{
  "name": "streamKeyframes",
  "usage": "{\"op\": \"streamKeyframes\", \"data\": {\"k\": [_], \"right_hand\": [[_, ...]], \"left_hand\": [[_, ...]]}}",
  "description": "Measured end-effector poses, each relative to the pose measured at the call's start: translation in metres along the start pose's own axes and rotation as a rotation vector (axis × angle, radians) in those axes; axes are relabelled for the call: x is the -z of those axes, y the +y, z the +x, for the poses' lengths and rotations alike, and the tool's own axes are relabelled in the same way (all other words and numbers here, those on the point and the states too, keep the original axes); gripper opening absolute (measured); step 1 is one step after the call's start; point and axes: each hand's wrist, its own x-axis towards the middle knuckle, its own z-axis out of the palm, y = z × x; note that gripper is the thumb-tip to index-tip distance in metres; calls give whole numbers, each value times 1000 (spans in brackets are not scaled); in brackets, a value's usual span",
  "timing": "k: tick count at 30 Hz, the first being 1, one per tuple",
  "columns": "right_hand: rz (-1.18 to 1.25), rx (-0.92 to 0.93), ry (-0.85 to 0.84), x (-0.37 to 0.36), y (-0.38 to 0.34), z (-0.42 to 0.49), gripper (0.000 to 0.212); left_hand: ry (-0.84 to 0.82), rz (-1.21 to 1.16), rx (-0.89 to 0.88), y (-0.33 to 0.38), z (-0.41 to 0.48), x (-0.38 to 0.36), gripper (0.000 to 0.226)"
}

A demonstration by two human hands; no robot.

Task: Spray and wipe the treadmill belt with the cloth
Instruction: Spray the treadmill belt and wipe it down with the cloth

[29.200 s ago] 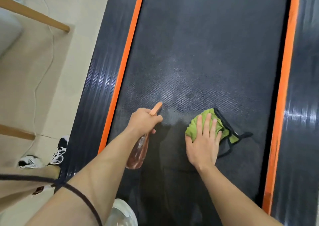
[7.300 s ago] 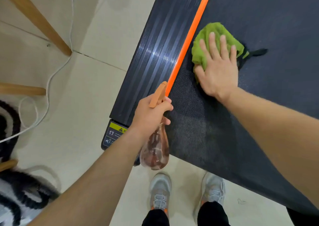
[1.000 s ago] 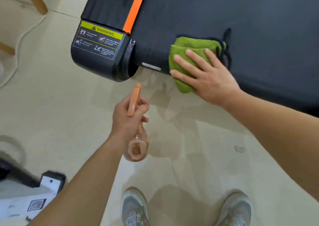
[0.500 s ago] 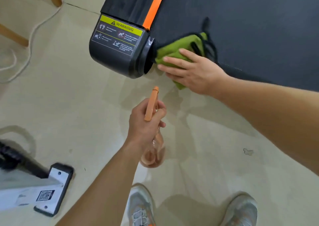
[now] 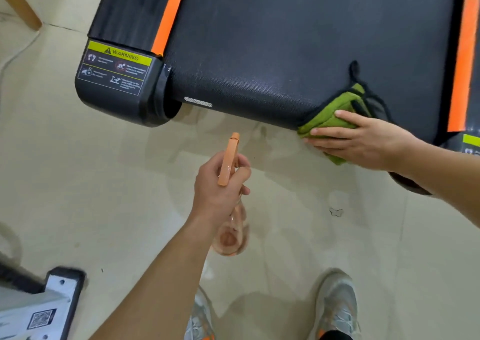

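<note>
Lying under the flat right hand [image 5: 363,142], cloth [image 5: 328,117] wraps belt edge [image 5: 246,103]; left hand [image 5: 215,191] grips bottle [image 5: 230,238].

folded green cloth [image 5: 328,117] on black belt [image 5: 272,40] end

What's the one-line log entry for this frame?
step: wipe end of treadmill belt | right hand: presses green cloth on it | left hand: grips spray bottle above floor

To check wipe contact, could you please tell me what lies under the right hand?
The green cloth lies under the right hand, against the rounded end of the treadmill belt. The belt beneath it is hidden.
</note>
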Motion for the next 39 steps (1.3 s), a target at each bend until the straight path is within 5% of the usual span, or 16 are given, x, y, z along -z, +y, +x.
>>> {"op": "streamKeyframes", "data": {"k": [6, 13, 17, 21, 25, 28, 33, 39], "right_hand": [[184, -147, 69, 48, -2, 95, 59], [553, -485, -2, -6, -81, -57, 50], [794, -805, 65, 9, -144, -89, 21], [1152, -1046, 20, 55, -161, -56, 21], [1647, -1514, -106, 73, -169, -48, 17], [1910, -1828, -6, 80, -175, -60, 21], [1951, -1978, 98, 96, -164, -68, 21], [1880, -2374, 824, 105, -94, -39, 22]], "left_hand": [[-5, 54, 3, 3, -6, -17, 10], [-118, 171, -19, 1, -11, -62, 11], [-207, 195, -24, 1, -18, -114, 10], [-290, 195, -45, 2, -25, -150, 8], [-360, 279, -71, 6, -27, -164, 8], [-400, 386, -62, 12, -29, -171, 15], [-471, 389, -41, 15, -32, -173, 10], [-269, 188, -39, 13, -21, -140, 10]]}}
